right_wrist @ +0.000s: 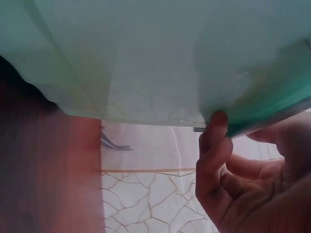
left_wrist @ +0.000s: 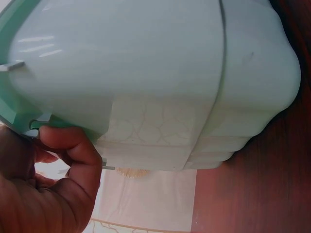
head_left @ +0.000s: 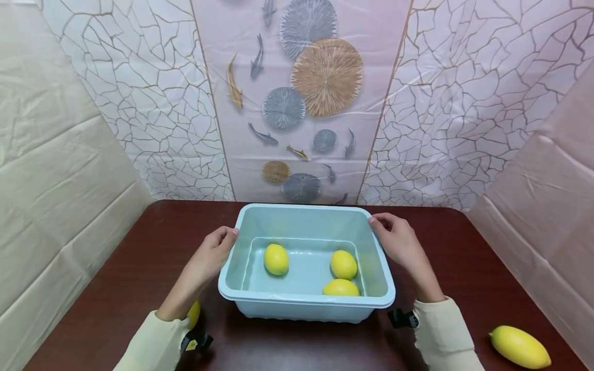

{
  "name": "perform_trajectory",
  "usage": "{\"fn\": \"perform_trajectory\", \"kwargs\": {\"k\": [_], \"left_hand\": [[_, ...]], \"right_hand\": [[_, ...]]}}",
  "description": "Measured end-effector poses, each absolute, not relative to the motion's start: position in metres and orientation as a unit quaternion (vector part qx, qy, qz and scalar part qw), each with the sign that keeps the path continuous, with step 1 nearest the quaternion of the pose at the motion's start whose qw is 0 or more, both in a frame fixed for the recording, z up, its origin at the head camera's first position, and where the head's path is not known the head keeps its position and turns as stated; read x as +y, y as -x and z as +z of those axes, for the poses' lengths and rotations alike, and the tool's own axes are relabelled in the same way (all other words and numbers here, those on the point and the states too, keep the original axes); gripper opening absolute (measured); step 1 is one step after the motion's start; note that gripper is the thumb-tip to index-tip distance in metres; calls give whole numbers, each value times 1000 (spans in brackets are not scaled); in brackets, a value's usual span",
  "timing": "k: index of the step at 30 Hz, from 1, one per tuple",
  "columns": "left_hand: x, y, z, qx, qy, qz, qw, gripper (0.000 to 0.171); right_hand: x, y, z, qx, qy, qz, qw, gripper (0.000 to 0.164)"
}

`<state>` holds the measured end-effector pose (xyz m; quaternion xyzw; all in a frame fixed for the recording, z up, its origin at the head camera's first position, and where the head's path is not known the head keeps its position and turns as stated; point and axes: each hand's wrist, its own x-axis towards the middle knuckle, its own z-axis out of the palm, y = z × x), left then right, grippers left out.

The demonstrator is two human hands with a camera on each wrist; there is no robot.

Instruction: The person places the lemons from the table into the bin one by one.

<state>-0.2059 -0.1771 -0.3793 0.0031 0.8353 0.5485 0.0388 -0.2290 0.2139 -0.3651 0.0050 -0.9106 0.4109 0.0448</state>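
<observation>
The person's left hand has its fingers bent under the rim of a pale blue rectangular plastic basin, with the thumb on top, so that the two pinch the edge and leave little gap. The right hand grips the opposite side in the same manner, its thumb over the rim near the far corner and its curled fingers on the outer side. The basin lies between the two sets of fingers, most of its body nearer the wearer than they are; whether its base touches the table cannot be told.

Inside, a yellow oval lemon sits on the floor nearer the left fingers. Nearer the right fingers is a second yellow lemon, and just on its near side a third yellow lemon, partly hidden by the near rim.

Well below the left fingers, a fourth yellow lemon shows in part behind the left forearm. Far to the right of the right fingers and closer to the wearer, a long yellow lemon lies on the dark red-brown table.

Behind both hands' fingers hangs a pink-and-white wall sheet printed with fish and round discs.
</observation>
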Motion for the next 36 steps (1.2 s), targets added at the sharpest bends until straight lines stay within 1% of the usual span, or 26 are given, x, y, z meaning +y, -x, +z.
{"fn": "perform_trajectory", "kwargs": {"k": [6,12,16,26,36], "left_hand": [[-176,205,-382,835,6,548,42,42],[-176,203,-382,834,9,551,40,42],[-174,204,-381,833,1,552,33,42],[-175,205,-382,840,-3,541,25,43],[-176,206,-380,843,-2,537,37,46]], "right_hand": [[213,230,-370,-897,12,441,2,59],[213,231,-370,-889,29,457,-16,61],[213,232,-370,-878,44,477,-12,59],[207,230,-371,-873,68,481,31,54],[209,230,-368,-881,54,470,14,52]]}}
